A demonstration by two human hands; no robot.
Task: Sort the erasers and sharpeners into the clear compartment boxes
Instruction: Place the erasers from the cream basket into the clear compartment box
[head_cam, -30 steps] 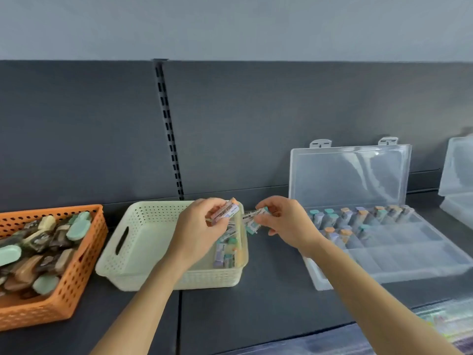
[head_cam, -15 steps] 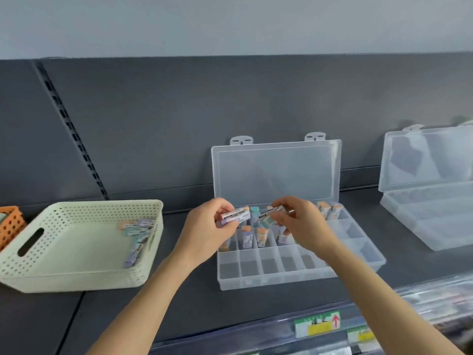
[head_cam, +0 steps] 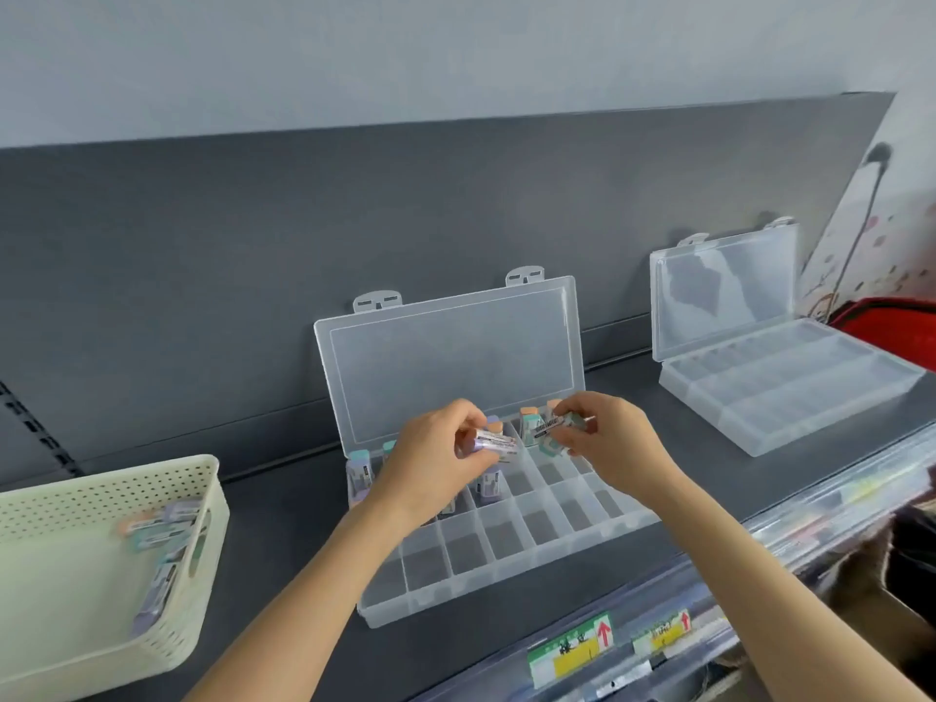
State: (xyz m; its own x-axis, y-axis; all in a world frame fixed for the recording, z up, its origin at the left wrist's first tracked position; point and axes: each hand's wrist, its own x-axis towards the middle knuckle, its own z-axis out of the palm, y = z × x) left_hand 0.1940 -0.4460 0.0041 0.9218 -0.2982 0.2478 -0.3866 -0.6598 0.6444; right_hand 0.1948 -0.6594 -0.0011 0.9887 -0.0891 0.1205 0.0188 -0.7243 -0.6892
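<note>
Left hand [head_cam: 430, 468] pinches a purple item [head_cam: 494, 442], right hand [head_cam: 608, 443] a green item [head_cam: 549, 429], both crosswise above the compartment box [head_cam: 506, 580], empty cells directly beneath the right

One head-worn camera looks forward and down. It sits close above the open compartment box [head_cam: 445, 367].

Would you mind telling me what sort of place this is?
Probably a stationery shop aisle: a dark display shelf with price labels on its front rail, and a slotted back panel.
</note>
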